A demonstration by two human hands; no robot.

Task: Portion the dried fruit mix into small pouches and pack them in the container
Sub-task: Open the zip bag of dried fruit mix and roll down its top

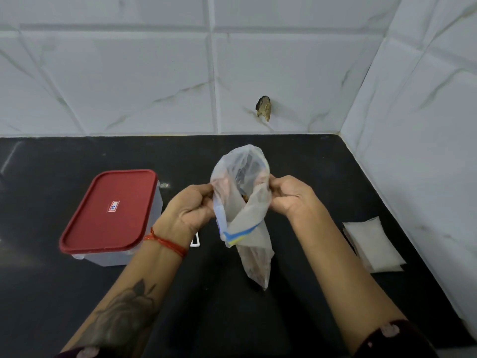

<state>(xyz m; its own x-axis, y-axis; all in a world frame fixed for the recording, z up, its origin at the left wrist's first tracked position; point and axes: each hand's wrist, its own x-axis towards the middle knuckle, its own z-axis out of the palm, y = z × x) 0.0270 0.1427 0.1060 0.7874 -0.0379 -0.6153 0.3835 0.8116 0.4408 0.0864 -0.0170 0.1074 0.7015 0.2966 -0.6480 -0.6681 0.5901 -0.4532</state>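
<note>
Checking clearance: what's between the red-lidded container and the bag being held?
Head view: the left hand gripping the bag, plus a small white object on the counter.

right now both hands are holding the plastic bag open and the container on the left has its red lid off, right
Not quite. The head view shows the red lid sitting closed on the container. The rest holds: the left hand and the right hand both grip the plastic bag at its mouth, and the container is on the left.
</note>
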